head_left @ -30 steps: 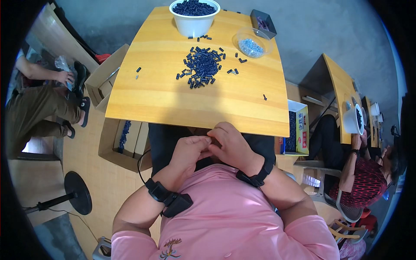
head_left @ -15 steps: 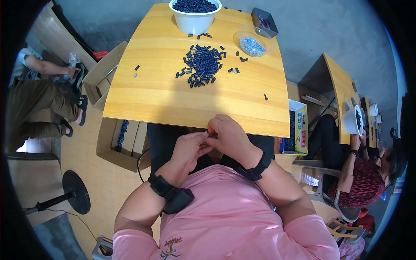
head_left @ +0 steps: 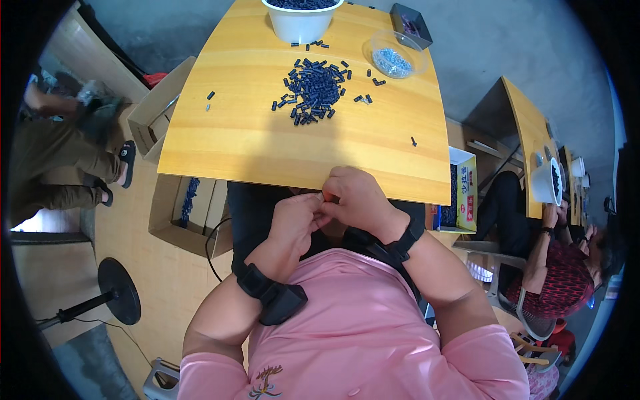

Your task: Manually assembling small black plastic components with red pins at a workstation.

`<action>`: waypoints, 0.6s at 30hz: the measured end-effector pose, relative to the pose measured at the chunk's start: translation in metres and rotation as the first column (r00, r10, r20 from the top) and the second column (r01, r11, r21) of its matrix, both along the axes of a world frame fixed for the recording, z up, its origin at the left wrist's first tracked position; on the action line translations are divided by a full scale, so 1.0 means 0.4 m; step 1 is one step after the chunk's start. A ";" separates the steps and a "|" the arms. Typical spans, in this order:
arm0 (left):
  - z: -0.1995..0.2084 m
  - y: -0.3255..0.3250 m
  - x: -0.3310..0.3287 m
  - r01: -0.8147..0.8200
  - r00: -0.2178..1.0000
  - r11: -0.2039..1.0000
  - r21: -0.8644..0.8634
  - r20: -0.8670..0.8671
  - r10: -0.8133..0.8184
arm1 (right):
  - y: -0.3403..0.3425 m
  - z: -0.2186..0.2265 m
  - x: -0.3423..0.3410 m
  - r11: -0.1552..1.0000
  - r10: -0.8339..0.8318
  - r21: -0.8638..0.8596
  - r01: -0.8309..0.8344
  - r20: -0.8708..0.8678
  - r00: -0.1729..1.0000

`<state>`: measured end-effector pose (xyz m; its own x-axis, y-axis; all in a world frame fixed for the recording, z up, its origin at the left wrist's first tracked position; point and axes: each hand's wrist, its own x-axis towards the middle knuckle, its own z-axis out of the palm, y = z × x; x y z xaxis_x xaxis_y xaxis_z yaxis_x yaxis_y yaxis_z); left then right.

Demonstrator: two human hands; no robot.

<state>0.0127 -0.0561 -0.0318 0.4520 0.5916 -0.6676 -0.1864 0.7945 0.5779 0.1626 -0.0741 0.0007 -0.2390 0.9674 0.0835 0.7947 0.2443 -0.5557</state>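
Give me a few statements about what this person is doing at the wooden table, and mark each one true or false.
1. Both hands are held together near the table's near edge. True: the left hand and right hand meet fingertip to fingertip there; what they pinch is too small to make out.
2. The pile of small dark pieces lies on the floor. False: it lies on the wooden table.
3. A white bowl stands at the table's far edge. True.
4. The clear dish is left of the pile. False: it is to the right.
5. Both wrists are bare. False: each wears a black band, as on the left wrist.
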 end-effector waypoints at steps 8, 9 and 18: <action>-0.005 0.006 0.010 -0.059 0.998 0.998 -0.025 0.004 0.059 | 0.006 0.000 0.001 1.000 -0.018 0.001 0.018 -0.028 0.999; -0.008 0.006 0.007 -0.046 0.999 0.999 -0.020 0.004 0.046 | 0.008 0.000 0.000 1.000 -0.014 0.002 0.014 -0.027 1.000; -0.006 0.045 -0.045 0.100 0.991 0.992 0.078 0.087 -0.106 | 0.009 0.018 -0.022 0.997 -0.073 0.013 0.073 0.040 0.997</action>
